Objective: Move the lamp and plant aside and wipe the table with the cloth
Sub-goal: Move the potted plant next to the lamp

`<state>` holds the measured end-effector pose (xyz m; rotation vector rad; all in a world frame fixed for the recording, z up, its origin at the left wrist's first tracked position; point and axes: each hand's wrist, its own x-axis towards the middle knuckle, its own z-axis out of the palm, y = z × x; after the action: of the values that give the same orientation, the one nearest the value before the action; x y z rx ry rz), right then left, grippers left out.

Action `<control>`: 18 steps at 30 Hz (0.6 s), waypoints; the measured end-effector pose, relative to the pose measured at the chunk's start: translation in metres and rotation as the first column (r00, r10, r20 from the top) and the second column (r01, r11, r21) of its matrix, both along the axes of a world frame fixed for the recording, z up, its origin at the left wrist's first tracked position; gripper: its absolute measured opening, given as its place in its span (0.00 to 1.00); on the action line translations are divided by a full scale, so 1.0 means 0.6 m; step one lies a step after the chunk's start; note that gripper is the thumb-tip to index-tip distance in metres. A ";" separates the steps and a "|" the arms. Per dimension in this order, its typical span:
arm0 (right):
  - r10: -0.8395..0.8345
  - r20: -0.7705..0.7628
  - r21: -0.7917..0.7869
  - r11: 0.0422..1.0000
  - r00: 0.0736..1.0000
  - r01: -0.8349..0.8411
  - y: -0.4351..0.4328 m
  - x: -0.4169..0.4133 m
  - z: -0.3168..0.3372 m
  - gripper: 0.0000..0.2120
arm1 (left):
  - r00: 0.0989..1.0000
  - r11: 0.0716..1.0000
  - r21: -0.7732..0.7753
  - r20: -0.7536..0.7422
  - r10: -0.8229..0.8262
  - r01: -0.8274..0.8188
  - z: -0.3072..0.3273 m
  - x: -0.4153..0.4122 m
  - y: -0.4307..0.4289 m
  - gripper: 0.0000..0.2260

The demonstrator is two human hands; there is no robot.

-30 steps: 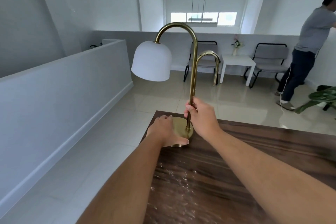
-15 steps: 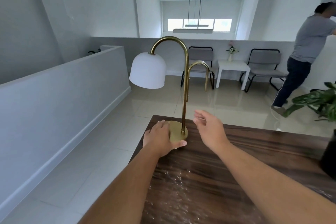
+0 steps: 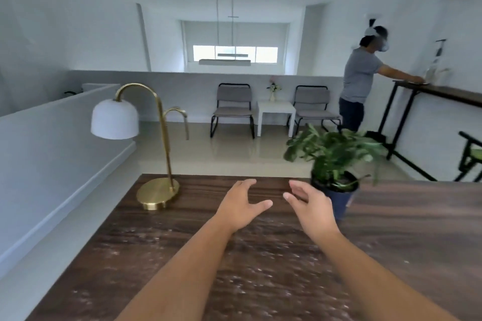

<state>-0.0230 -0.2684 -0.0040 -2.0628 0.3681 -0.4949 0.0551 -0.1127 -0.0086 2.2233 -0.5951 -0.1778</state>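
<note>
While both bare forearms reach forward over the dark wood-grain table (image 3: 260, 268), the two hands hover above its middle with nothing in them: the left hand (image 3: 241, 207) has its fingers spread and thumb out, and the right hand (image 3: 311, 206) is likewise open, its fingers loosely curled, just beside the plant's pot without clearly touching it. Pale streaks and specks mark the near part of the tabletop. One brass gooseneck lamp with a white dome shade (image 3: 156, 190) stands upright at the far left corner of the table, well apart from the left hand. One leafy green plant in a dark blue pot (image 3: 333, 164) stands near the far edge, right of centre (slightly blurred). No cloth can be made out. Beyond the table, across the glossy pale floor, two grey padded chairs (image 3: 233, 109) flank one small white side table (image 3: 276, 112). One person in a grey shirt (image 3: 361, 78) leans on a tall dark console table (image 3: 438, 91) at the right wall.
</note>
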 end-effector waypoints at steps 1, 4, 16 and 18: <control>-0.029 -0.011 0.025 0.999 1.000 0.029 -0.030 -0.027 -0.006 0.18 | 0.999 0.999 -0.028 -0.039 -0.025 0.024 -0.002 -0.014 -0.033 0.33; -0.092 -0.045 0.093 0.991 0.995 0.096 -0.112 -0.084 -0.022 0.16 | 0.988 0.993 -0.111 -0.143 -0.061 0.045 -0.014 -0.042 -0.111 0.35; 0.075 -0.012 0.293 0.954 0.997 -0.068 -0.273 -0.042 -0.049 0.38 | 0.969 0.922 -0.386 -0.229 -0.096 0.000 -0.072 -0.007 -0.270 0.42; 0.130 0.015 0.310 0.942 0.991 -0.128 -0.273 -0.029 -0.050 0.38 | 0.977 0.913 -0.407 -0.195 -0.090 0.003 -0.079 0.001 -0.276 0.38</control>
<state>-0.0405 -0.4320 -0.0339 -1.7690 0.2908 -0.3288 0.0560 -0.2785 -0.0562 1.7623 -0.5156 -0.2836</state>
